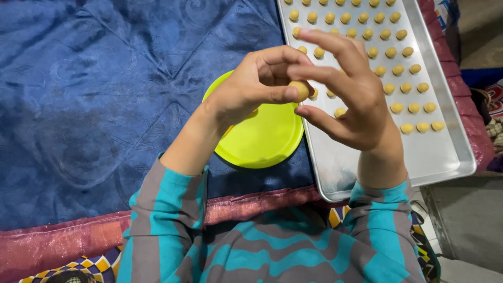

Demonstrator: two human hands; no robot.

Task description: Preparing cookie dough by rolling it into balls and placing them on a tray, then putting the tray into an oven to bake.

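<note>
Taking the metal tray [445, 152] as the mark: its near end, below the last row of dough balls [398, 68], lies bare, so a hand could come in there from the near corner. Farther up, the rows of balls fill it almost edge to edge. Just left of the tray, the yellow-green lid [262, 141] sits against its rim and narrows that side. Farther left, the blue cloth [94, 94] stretches open. Both hands hover over the tray's left rim.

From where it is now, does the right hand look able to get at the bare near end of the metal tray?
Probably yes: the right hand hovers just above the metal tray, and its bare near end lies uncovered beside the wrist. The left hand holds the dough ball, clear of that path.
</note>
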